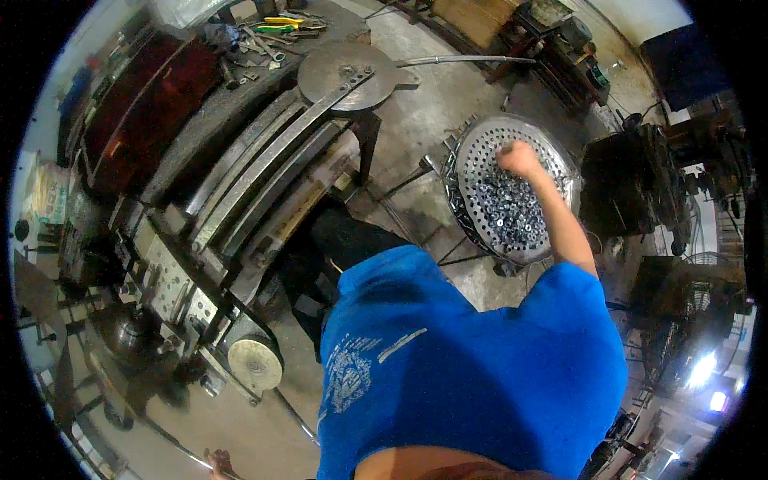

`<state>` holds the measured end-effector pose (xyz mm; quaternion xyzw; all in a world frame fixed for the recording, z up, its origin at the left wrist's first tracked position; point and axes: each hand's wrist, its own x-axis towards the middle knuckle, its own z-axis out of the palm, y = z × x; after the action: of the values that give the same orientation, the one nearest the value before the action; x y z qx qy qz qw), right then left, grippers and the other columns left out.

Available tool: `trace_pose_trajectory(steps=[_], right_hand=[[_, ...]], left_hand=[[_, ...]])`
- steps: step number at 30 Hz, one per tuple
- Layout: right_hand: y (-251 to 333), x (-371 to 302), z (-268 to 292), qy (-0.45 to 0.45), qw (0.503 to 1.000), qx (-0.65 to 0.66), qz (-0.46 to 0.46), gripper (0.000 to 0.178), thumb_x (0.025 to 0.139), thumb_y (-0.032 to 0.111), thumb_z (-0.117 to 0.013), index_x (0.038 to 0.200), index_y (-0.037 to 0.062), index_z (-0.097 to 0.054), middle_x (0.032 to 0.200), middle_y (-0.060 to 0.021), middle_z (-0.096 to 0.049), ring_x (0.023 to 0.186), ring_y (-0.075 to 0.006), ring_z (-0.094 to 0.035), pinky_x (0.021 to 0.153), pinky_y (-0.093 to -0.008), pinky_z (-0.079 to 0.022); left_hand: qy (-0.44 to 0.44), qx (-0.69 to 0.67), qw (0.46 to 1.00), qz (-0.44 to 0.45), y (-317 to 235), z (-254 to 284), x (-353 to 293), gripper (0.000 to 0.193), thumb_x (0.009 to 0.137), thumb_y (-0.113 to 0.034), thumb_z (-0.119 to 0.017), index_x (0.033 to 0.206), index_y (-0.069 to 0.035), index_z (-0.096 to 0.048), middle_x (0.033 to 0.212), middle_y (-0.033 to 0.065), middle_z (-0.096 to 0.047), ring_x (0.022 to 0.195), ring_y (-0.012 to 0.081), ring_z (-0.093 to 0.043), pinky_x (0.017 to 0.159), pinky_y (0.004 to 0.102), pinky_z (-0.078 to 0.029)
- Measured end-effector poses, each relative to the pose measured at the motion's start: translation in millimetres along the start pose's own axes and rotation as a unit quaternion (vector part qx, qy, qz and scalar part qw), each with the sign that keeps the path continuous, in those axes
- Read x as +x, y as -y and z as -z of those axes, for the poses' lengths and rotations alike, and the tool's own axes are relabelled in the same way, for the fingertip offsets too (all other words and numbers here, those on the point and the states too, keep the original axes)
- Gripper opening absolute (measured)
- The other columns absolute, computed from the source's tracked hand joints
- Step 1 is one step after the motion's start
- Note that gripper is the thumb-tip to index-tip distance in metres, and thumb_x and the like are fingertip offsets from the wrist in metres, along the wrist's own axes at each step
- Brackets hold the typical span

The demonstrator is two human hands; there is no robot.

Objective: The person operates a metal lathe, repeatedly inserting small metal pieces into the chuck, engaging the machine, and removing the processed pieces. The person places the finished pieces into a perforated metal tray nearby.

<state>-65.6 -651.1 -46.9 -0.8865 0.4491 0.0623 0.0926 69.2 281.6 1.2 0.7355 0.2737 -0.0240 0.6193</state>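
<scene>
You, in a blue shirt, stretch your right hand over a round perforated metal tray, where small nut-like metal pieces lie heaped across the middle and near side. The hand is bunched narrow at the far edge of the heap; whether it pinches a piece cannot be told. Your left hand, small and partly cut off by the lower edge, is at a thin metal rod, its grip too unclear to tell. Left of the tray stands a machine with long steel bars, a flat steel disc at its far end and a pale wheel at its near end. Beyond, yellow-handled pliers lie among scattered hand tools.
</scene>
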Motion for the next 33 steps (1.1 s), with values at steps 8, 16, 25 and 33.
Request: trace_pose_trajectory(steps=[8, 16, 25, 33], right_hand=[[18.8, 17.9, -10.2, 0.048, 0.994, -0.070, -0.074, 0.038, 0.060, 0.028, -0.057, 0.089, 0.0027, -0.059, 0.095, -0.0190, -0.058, 0.091, -0.0300, -0.056, 0.081, -0.0346, -0.044], [8.9, 19.4, -27.5, 0.003, 0.998, -0.043, -0.035, 0.027, 0.060, 0.024, -0.058, 0.074, 0.0008, -0.061, 0.088, -0.0190, -0.060, 0.087, -0.0336, -0.056, 0.076, -0.0380, -0.045], [155.7, -13.0, 40.6, -0.098, 0.897, 0.253, 0.349, 0.031, 0.053, 0.011, -0.058, 0.082, 0.0036, -0.064, 0.098, -0.0141, -0.054, 0.088, -0.0275, -0.055, 0.075, -0.0313, -0.045], [372.6, -136.2, 85.3, -0.012, 0.604, 0.341, 0.721, 0.041, 0.051, 0.017, -0.057, 0.088, 0.0003, -0.060, 0.104, -0.0176, -0.049, 0.095, -0.0302, -0.051, 0.082, -0.0330, -0.040]], left_hand=[[-0.003, -0.013, 1.000, -0.009, 9.6, 18.4, -9.1, 0.041, 0.077, -0.022, -0.061, 0.108, 0.002, -0.050, 0.078, 0.0067, -0.051, 0.071, 0.0187, -0.053, 0.065, 0.0339, -0.046], [-0.082, 0.145, 0.986, 0.026, -43.3, -31.0, -48.3, 0.042, 0.074, -0.023, -0.059, 0.107, 0.001, -0.048, 0.084, 0.0080, -0.054, 0.072, 0.0184, -0.053, 0.067, 0.0306, -0.044], [-0.207, 0.653, 0.717, -0.130, -46.2, -28.1, -54.4, 0.037, 0.074, -0.020, -0.062, 0.105, -0.001, -0.053, 0.075, 0.0080, -0.056, 0.069, 0.0172, -0.054, 0.065, 0.0290, -0.044], [0.075, 0.254, 0.845, -0.465, -180.8, -269.7, -102.2, 0.029, 0.074, -0.021, -0.061, 0.095, 0.000, -0.059, 0.083, 0.0131, -0.062, 0.073, 0.0207, -0.061, 0.066, 0.0305, -0.046]])
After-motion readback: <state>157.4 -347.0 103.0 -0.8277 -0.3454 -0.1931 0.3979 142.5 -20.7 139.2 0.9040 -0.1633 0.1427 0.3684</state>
